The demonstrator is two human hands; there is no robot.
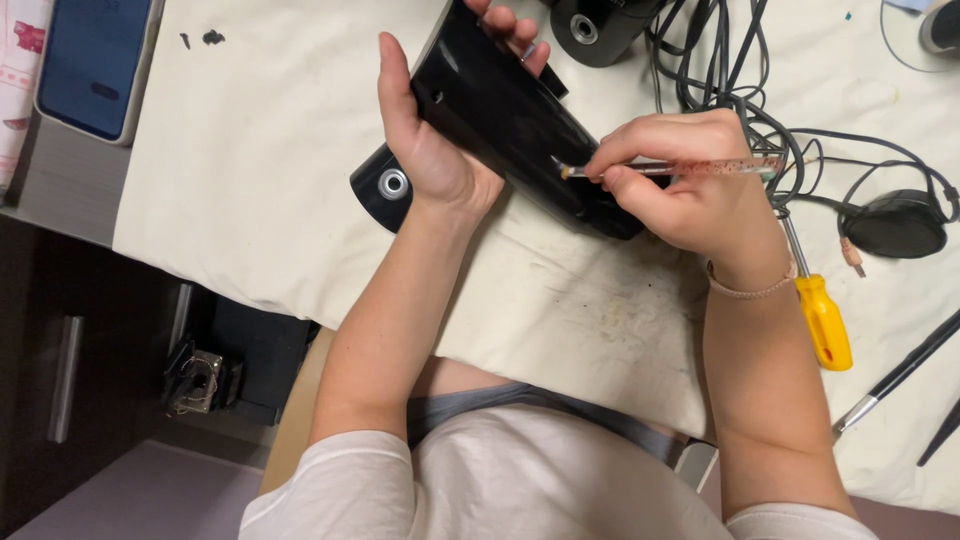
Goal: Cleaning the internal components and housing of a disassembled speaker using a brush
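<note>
My left hand (437,120) grips a glossy black plastic casing (510,120), fingers wrapped over its far edge, tilted above the cloth. My right hand (690,180) pinches a thin screwdriver with a clear speckled handle (700,167); its metal tip touches the casing's lower right side. A second black rounded part with a silver ringed hole (385,187) lies on the cloth just under my left wrist.
A white stained cloth (270,160) covers the table. A yellow-handled screwdriver (822,318) lies at the right beside tangled black cables (720,60) and a black oval piece (893,223). Another black round part (597,30) sits at the top. A blue box (95,60) stands top left.
</note>
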